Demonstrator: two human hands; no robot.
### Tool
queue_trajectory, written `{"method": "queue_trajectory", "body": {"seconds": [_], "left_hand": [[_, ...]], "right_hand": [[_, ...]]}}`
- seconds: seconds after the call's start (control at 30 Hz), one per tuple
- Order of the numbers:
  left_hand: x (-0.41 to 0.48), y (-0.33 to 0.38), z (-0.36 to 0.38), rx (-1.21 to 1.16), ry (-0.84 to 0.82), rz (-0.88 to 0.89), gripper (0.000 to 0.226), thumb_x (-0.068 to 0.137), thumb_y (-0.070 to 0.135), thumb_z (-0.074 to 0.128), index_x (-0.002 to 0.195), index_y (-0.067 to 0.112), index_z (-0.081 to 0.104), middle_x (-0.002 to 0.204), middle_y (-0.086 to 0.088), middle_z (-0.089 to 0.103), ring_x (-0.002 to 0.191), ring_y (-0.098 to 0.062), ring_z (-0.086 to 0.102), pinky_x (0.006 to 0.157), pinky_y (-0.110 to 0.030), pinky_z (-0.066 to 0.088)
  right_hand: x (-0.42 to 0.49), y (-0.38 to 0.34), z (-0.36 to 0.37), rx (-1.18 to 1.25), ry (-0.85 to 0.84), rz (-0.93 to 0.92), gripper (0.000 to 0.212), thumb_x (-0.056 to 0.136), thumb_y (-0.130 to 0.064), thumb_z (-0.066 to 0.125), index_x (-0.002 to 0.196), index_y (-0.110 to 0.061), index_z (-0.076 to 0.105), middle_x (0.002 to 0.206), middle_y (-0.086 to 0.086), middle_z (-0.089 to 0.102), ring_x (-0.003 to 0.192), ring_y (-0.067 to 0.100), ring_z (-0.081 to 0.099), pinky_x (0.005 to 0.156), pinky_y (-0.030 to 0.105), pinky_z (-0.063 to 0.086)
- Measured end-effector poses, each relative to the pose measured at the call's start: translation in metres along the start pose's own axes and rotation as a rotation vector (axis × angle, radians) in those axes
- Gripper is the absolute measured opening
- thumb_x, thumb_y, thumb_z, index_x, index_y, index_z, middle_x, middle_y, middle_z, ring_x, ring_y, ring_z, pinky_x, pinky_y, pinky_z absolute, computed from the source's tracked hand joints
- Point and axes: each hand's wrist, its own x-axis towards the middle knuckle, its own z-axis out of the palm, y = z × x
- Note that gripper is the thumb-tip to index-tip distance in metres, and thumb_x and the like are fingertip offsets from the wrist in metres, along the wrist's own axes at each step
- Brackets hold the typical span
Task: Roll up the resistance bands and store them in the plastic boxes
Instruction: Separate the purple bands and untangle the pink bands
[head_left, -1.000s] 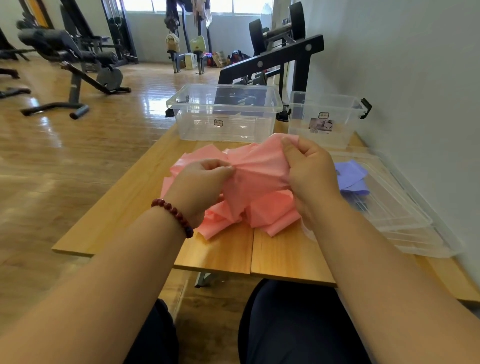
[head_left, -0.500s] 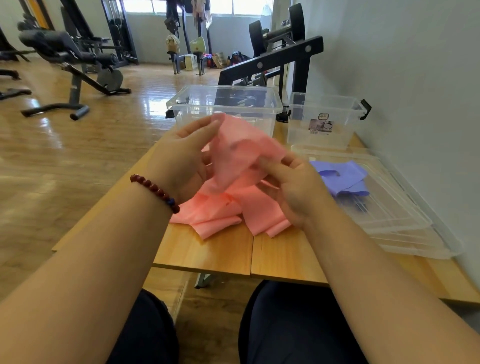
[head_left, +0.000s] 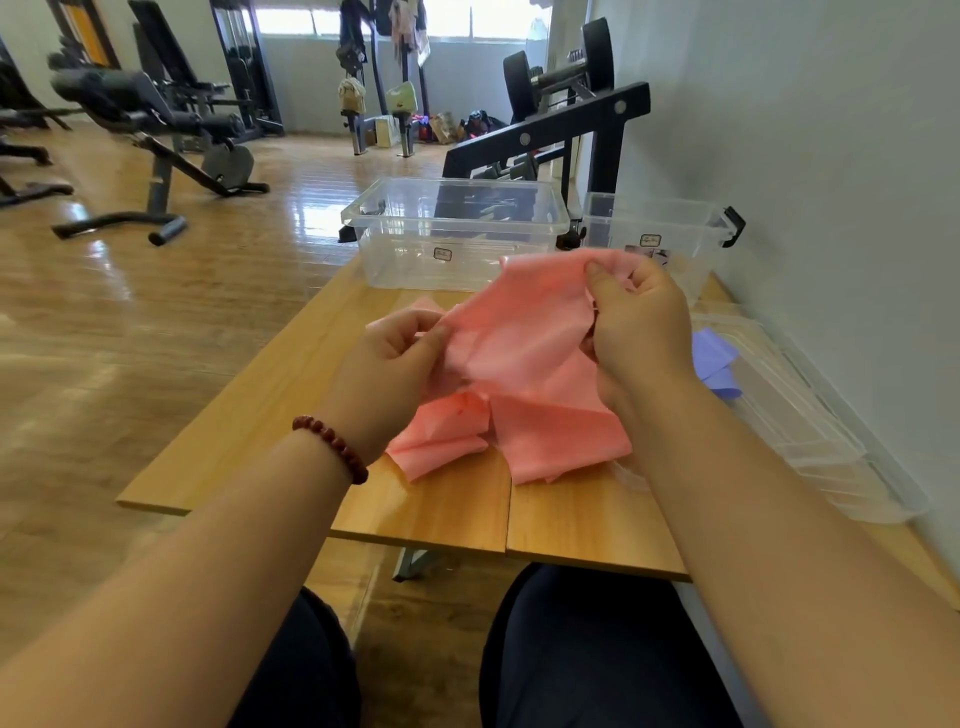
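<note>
Holds the pink resistance band (head_left: 524, 332) part-lifted off the table (head_left: 452, 514) — pinches one edge with the left hand (head_left: 384, 364), grips the top with the right hand (head_left: 641, 327).

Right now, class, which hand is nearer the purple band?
Right. The right hand is just beside the purple band; the left hand is beyond the pink band, farther off.

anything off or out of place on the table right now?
Nothing damaged or spilled. The pink band is a crumpled heap, not rolled, pinched by the left grip and right grip. The purple band lies loose on the clear lids at right, outside both boxes.
</note>
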Motion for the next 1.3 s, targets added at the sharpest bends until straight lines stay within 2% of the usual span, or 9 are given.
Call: {"method": "queue_trajectory", "body": {"seconds": [0.2,0.33,0.47,0.63,0.77,0.93,1.03,1.17,1.3], "left_hand": [[0.003,0.007,-0.003,0.189,-0.093,-0.084,0.033,0.081,0.051,0.063,0.106,0.029,0.062,0.087,0.002,0.06,0.069,-0.015,0.056,0.054,-0.024,0.051],[0.008,0.002,-0.014,0.568,-0.112,-0.058,0.039,0.086,0.027,0.072,0.119,0.031,0.052,0.102,0.007,0.06,0.081,-0.012,0.066,0.06,-0.02,0.051],[0.011,-0.001,-0.029,0.164,-0.093,-0.22,0.011,0.092,0.019,0.065,0.092,0.011,0.072,0.09,-0.016,0.073,0.081,-0.025,0.066,0.072,-0.033,0.052],[0.008,0.009,-0.009,-0.412,-0.126,-0.456,0.035,0.1,0.025,0.048,0.126,0.004,0.061,0.122,-0.021,0.064,0.099,-0.028,0.062,0.08,-0.042,0.056],[0.007,0.011,0.004,-0.493,-0.111,-0.492,0.039,0.103,0.033,0.043,0.125,0.008,0.061,0.124,-0.019,0.064,0.103,-0.029,0.065,0.078,-0.041,0.058],[0.011,0.014,0.007,-0.516,-0.086,-0.48,0.041,0.104,0.037,0.038,0.124,0.01,0.062,0.117,-0.019,0.068,0.095,-0.029,0.068,0.075,-0.042,0.059],[0.013,0.014,0.01,-0.507,-0.071,-0.463,0.042,0.103,0.038,0.041,0.126,0.01,0.062,0.12,-0.018,0.067,0.103,-0.032,0.066,0.079,-0.044,0.057],[0.017,0.011,0.009,-0.301,0.088,-0.353,0.026,0.102,0.034,0.047,0.108,0.021,0.068,0.107,-0.005,0.066,0.095,-0.024,0.064,0.076,-0.042,0.058],[0.019,0.01,0.003,-0.373,0.152,-0.431,0.017,0.101,0.032,0.05,0.099,0.019,0.061,0.096,-0.006,0.064,0.079,-0.022,0.066,0.062,-0.037,0.055]], "right_hand": [[0.001,0.001,-0.002,0.011,0.014,0.111,0.019,0.099,-0.018,0.057,0.08,-0.021,0.058,0.063,-0.003,0.053,0.046,0.004,0.048,0.05,0.023,0.044],[0.005,-0.002,-0.007,0.021,0.063,0.124,0.015,0.101,-0.017,0.053,0.088,-0.02,0.061,0.068,-0.002,0.056,0.049,0.004,0.053,0.051,0.02,0.047],[0.005,-0.003,-0.01,0.119,-0.024,0.27,0.011,0.101,-0.023,0.053,0.104,-0.016,0.062,0.088,0.005,0.063,0.068,0.012,0.061,0.058,0.024,0.052],[-0.016,0.018,0.0,0.001,-0.238,0.454,0.03,0.093,-0.043,0.062,0.104,-0.015,0.062,0.086,0.002,0.067,0.073,0.015,0.063,0.063,0.025,0.052],[-0.029,0.034,0.0,-0.076,-0.291,0.565,0.05,0.088,-0.067,0.05,0.108,-0.022,0.055,0.101,0.012,0.068,0.092,0.025,0.066,0.088,0.039,0.054],[-0.033,0.03,-0.006,-0.072,-0.285,0.531,0.095,0.066,-0.091,0.039,0.099,-0.006,0.069,0.091,0.014,0.075,0.092,0.029,0.071,0.084,0.041,0.058],[-0.04,0.024,-0.001,-0.033,-0.322,0.34,0.08,0.053,-0.089,0.054,0.102,-0.027,0.067,0.104,0.003,0.073,0.105,0.023,0.066,0.096,0.043,0.051],[-0.034,0.027,-0.001,-0.128,-0.2,0.14,0.022,0.083,-0.041,0.074,0.083,-0.019,0.07,0.095,0.009,0.074,0.099,0.029,0.068,0.093,0.049,0.055],[-0.024,0.024,-0.003,-0.109,-0.143,0.071,0.032,0.091,-0.042,0.066,0.07,-0.018,0.068,0.077,0.003,0.068,0.084,0.024,0.067,0.086,0.053,0.056]]}}
